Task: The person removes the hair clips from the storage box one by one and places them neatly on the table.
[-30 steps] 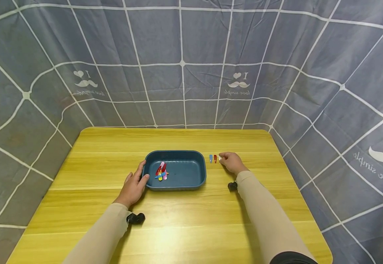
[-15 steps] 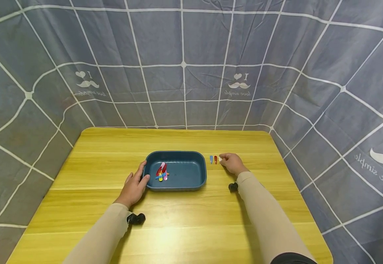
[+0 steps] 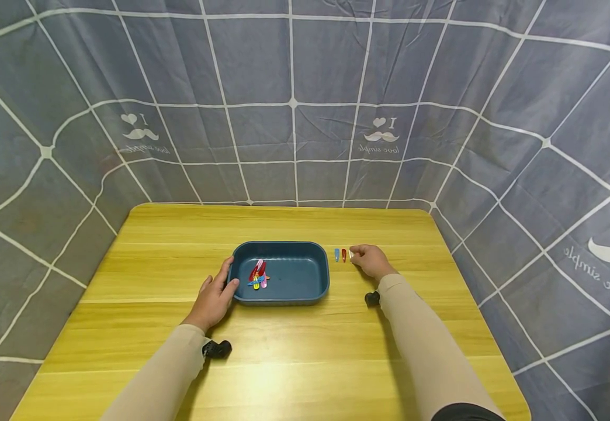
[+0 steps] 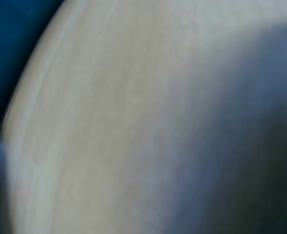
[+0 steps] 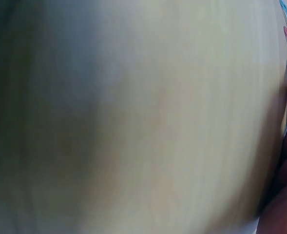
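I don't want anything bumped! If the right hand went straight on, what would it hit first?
Just past the white clip in its fingers, the right hand would probably meet the red clip first, though depth is hard to judge.

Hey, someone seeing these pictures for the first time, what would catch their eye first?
Probably the dark blue tray on the yellow wood table, with a bright jumble of clips toward its left end and the left hand against its left side. Next, right of the tray, a blue clip and a red clip lie beside a whitish clip at the right hand's fingertips.
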`<state>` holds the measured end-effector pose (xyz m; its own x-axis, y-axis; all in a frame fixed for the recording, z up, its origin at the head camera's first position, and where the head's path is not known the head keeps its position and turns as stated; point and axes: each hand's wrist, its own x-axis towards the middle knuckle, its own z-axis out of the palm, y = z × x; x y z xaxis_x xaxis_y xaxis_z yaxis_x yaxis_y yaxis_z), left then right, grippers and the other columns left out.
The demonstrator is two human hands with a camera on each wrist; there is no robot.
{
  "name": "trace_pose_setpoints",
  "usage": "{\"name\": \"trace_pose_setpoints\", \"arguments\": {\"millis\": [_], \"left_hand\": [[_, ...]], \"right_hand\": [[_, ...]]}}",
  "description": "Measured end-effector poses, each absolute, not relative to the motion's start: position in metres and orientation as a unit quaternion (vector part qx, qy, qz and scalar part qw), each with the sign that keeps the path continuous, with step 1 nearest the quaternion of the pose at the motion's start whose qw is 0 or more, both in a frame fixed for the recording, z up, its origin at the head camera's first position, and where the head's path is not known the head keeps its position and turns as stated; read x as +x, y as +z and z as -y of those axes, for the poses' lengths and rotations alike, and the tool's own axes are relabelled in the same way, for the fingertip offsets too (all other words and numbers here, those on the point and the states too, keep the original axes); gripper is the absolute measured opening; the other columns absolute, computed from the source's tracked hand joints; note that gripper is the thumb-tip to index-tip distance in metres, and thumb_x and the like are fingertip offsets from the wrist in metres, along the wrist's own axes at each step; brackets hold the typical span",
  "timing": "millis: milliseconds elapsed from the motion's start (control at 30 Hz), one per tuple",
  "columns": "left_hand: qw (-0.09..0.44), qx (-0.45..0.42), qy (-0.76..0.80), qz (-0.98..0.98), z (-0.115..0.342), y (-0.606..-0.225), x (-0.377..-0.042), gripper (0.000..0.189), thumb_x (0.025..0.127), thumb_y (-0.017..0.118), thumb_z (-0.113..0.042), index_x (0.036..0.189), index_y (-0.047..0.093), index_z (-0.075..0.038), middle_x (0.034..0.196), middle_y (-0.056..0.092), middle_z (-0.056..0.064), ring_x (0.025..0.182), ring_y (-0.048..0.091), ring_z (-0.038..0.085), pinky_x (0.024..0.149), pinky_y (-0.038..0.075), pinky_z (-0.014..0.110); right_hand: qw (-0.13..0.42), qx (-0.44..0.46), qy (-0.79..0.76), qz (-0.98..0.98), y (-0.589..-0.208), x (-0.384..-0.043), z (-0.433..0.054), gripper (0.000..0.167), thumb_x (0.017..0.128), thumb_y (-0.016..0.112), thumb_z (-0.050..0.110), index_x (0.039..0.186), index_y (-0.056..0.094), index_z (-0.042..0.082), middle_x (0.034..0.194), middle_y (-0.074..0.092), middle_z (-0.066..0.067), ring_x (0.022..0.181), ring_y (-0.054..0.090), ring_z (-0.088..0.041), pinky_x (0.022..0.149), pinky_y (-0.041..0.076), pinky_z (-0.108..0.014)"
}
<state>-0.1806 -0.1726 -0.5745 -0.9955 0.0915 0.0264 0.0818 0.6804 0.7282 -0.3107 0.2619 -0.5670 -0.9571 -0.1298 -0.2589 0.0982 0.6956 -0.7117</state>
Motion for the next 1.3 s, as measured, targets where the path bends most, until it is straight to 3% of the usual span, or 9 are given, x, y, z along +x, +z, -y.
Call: {"name": "trace_pose_setpoints", "arguments": {"millis": [233,467,867,1133,1300], "left_hand": [[0.006,0.048,0.399,-0.916,0.174,-0.574,-0.179,0.062,0.114,0.042,-0.032,0.17,0.018,-0.021,0.166,0.039,0.022,0.148,0.046,0.048,0.131,0.004,0.065],[0.009,0.048,0.396,-0.917,0.175,-0.572,-0.178,0.062,0.114,0.041,-0.032,0.17,0.018,-0.021,0.166,0.039,0.022,0.149,0.045,0.047,0.131,0.005,0.065],[0.005,0.055,0.4,-0.915,0.177,-0.578,-0.179,0.063,0.114,0.042,-0.034,0.171,0.017,-0.022,0.164,0.041,0.023,0.147,0.046,0.049,0.131,0.005,0.065],[0.013,0.055,0.405,-0.912,0.177,-0.578,-0.18,0.064,0.114,0.042,-0.035,0.171,0.016,-0.023,0.166,0.039,0.022,0.149,0.045,0.048,0.131,0.003,0.064],[0.013,0.057,0.403,-0.913,0.177,-0.578,-0.179,0.064,0.114,0.041,-0.036,0.171,0.016,-0.023,0.166,0.039,0.021,0.149,0.045,0.048,0.131,0.004,0.064]], "right_hand": [[0.148,0.003,-0.407,-0.901,-0.57,-0.312,-0.262,0.042,0.103,0.066,0.016,0.144,0.065,0.007,0.149,0.062,-0.015,0.146,0.051,-0.036,0.122,0.043,-0.052],[0.144,0.003,-0.408,-0.902,-0.57,-0.309,-0.26,0.042,0.103,0.066,0.016,0.144,0.065,0.007,0.127,0.07,-0.014,0.127,0.058,-0.031,0.115,0.048,-0.05],[0.125,-0.006,-0.405,-0.906,-0.571,-0.31,-0.268,0.043,0.105,0.063,0.023,0.144,0.065,0.007,0.142,0.066,-0.018,0.137,0.058,-0.039,0.118,0.047,-0.054],[0.082,-0.018,-0.407,-0.91,-0.544,-0.315,-0.257,0.043,0.109,0.056,0.029,0.144,0.063,0.004,0.138,0.067,-0.02,0.118,0.064,-0.039,0.099,0.056,-0.053],[0.077,-0.062,-0.399,-0.912,-0.515,-0.314,-0.237,0.045,0.108,0.06,0.031,0.146,0.062,0.006,0.133,0.069,-0.018,0.125,0.065,-0.037,0.107,0.054,-0.055]]}}
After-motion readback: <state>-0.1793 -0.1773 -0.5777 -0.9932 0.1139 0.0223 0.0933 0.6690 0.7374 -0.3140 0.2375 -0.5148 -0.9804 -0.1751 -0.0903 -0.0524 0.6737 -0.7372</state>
